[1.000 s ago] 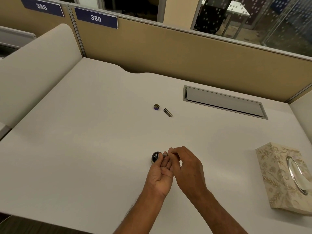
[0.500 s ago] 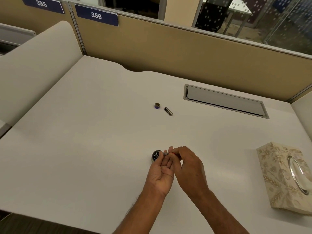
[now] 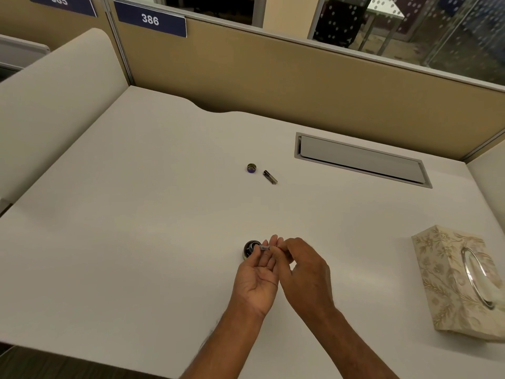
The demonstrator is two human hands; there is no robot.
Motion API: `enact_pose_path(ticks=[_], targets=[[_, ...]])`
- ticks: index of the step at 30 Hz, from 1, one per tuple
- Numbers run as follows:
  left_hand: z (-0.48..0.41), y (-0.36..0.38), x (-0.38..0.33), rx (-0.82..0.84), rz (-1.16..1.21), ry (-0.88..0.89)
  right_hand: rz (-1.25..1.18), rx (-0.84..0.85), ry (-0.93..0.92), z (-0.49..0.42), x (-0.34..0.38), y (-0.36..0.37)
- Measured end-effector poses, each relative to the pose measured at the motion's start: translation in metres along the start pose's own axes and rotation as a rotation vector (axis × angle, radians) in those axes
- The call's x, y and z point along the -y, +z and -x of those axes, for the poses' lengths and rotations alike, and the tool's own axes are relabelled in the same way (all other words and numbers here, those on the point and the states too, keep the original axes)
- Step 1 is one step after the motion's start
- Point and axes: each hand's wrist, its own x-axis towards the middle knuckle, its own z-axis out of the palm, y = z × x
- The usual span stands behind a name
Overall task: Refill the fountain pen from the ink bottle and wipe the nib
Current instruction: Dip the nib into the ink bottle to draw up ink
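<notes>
- Nearest to me, both forearms of the person reach over the white desk (image 3: 136, 242), and the two hands meet above its near middle.
- The left hand (image 3: 255, 280) is palm up, fingers half curled, and supports the small pen part (image 3: 264, 247) at its fingertips.
- The right hand (image 3: 303, 266) pinches the same pen part from the right side; the part is too small to tell more.
- The dark round ink bottle (image 3: 250, 248) stands on the desk, touching the left fingertips.
- At the right edge lies a flowered tissue box (image 3: 451, 280).
- Farther back, well apart from the hands, lie the bottle cap (image 3: 251, 168) and just beside it a short dark pen piece (image 3: 270, 177).
</notes>
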Motion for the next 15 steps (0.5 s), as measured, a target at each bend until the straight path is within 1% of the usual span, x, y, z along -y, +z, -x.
enact_pose_path(ticks=[11, 15], targets=[[-0.0045, -0.0036, -0.0023, 0.001, -0.024, 0.01, 0.056, 0.019, -0.032, 0.0016, -0.0046, 0.0024], [-0.0038, -0.0028, -0.0021, 0.003, -0.027, -0.002, 0.064, 0.011, -0.018, 0.0019, -0.0029, 0.0034]])
